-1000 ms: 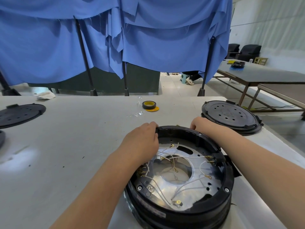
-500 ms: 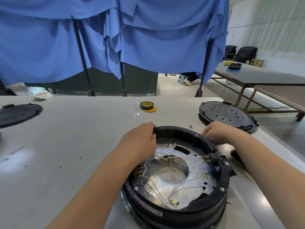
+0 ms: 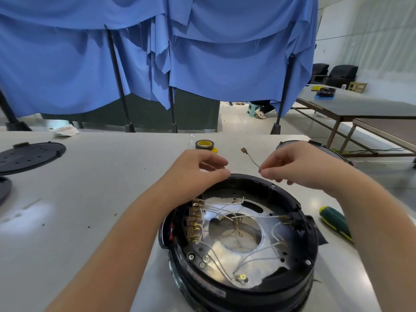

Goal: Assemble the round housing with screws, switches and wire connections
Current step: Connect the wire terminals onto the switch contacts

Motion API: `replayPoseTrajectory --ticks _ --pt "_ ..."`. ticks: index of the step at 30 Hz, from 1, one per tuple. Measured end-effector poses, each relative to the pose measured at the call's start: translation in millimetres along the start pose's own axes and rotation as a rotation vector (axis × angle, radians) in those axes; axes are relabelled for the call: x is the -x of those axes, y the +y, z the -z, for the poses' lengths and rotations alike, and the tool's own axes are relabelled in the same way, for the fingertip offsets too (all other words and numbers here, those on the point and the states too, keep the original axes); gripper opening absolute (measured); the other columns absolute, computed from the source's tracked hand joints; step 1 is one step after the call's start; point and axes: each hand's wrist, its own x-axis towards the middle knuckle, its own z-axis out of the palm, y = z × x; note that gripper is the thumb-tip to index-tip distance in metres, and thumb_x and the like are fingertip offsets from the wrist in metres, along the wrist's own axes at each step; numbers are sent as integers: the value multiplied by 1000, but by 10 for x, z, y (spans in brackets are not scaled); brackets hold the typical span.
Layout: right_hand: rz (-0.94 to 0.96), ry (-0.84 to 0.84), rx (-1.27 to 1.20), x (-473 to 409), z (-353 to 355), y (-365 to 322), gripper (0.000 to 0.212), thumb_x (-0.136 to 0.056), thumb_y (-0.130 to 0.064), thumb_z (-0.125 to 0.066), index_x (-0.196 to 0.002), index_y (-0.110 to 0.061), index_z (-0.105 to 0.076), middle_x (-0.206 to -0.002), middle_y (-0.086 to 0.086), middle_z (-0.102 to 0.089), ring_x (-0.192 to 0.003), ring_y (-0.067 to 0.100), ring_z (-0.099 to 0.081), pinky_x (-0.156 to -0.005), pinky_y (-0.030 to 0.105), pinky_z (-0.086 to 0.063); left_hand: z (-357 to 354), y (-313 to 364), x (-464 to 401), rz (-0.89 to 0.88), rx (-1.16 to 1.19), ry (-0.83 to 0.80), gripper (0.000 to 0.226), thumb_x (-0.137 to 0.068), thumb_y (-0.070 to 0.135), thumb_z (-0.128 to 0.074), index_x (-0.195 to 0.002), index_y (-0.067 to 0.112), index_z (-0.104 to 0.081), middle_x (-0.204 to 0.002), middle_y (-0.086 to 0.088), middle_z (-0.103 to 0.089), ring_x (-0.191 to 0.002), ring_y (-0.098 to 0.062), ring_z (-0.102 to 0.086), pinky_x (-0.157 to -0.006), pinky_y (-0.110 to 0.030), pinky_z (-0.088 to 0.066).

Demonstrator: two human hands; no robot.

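Note:
The round black housing [image 3: 292, 200] lies open side up at the table's near edge. Inside it are a silver plate [image 3: 265, 248], white wires and a row of brass terminals [image 3: 194, 224] at the left wall. Just beyond the far rim, my right hand [image 3: 299, 165] pinches a short wire [image 3: 252, 159] with a brass spade terminal at its free upper end. My left hand [image 3: 198, 170] hovers at the far-left rim with its fingers loosely curled. Its thumb tip touches the rim, and I see nothing between its fingers.
A green and yellow screwdriver [image 3: 335, 221] lies right of the housing. A tape roll [image 3: 203, 144] sits farther back. One black round lid [image 3: 31, 154] is at the far left, another [image 3: 333, 152] behind my right hand. Blue curtains hang behind the table.
My right hand left the housing rim, reached right, and now holds up a short wire. My left hand let go of the rim and lifted slightly.

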Motion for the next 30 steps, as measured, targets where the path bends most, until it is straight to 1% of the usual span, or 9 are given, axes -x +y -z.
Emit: replayPoseTrajectory --ticks 1,3,6,8,15,19,22,26,30 --pt "27 -33 26 54 -5 -85 4 -80 -27 -74 -75 -29 -74 -67 -15 -70 -57 -5 -61 -47 7 -42 70 35 19 1 42 -40 16 -80 38 -74 -96 35 -72 -87 19 -72 -85 9 -64 -61 -3 -46" --pt "61 -113 72 163 -12 -224 5 -79 -31 -73 -74 -32 -75 -69 -15 -70 -59 -6 -61 -52 8 -44 206 87 64 14 65 -137 16 -75 41 -78 -90 38 -74 -85 21 -73 -81 8 -67 -64 -7 -47" --pt "100 -233 121 290 -36 -345 2 -78 -36 -72 -78 -36 -74 -77 -12 -72 -73 4 -66 -73 26 -55 335 138 126 23 35 -277 15 -72 39 -80 -86 36 -76 -85 15 -75 -81 2 -70 -65 -9 -50" --pt "122 -323 135 341 -59 -385 3 -79 -37 -72 -80 -36 -74 -79 -7 -72 -75 10 -67 -80 32 -56 384 170 162 32 13 -344 13 -71 35 -81 -83 32 -76 -82 11 -76 -77 0 -70 -63 -5 -48" --pt "162 -536 130 403 -127 -417 3 -82 -33 -72 -84 -31 -73 -77 -4 -71 -65 1 -60 -69 23 -51 534 246 269 73 -59 -532 27 -57 49 -78 -79 33 -75 -74 10 -74 -70 0 -69 -67 -12 -48" --pt "189 -585 142 417 -150 -416 6 -82 -33 -71 -88 -32 -72 -83 2 -72 -71 11 -59 -81 45 -52 569 250 292 82 -90 -593 22 -64 43 -84 -81 31 -76 -78 7 -76 -76 -3 -70 -73 -18 -50" --pt "202 -585 138 419 -169 -429 6 -83 -31 -71 -88 -30 -72 -84 6 -70 -72 14 -58 -82 50 -50 558 258 304 94 -106 -605 17 -71 43 -77 -81 30 -77 -79 8 -76 -76 -2 -70 -74 -17 -50" --pt "197 -578 120 413 -212 -440 7 -84 -32 -69 -91 -30 -72 -84 4 -70 -73 13 -60 -82 44 -52 527 263 296 97 -131 -545 5 -81 33 -74 -77 31 -77 -75 10 -75 -72 0 -69 -73 -18 -47" --pt "182 -514 31 384 -316 -467 8 -85 -33 -68 -92 -29 -72 -79 -11 -73 -74 1 -66 -69 13 -51 513 239 286 110 -152 -488 6 -82 30 -74 -78 28 -77 -75 11 -75 -72 0 -68 -74 -20 -46"
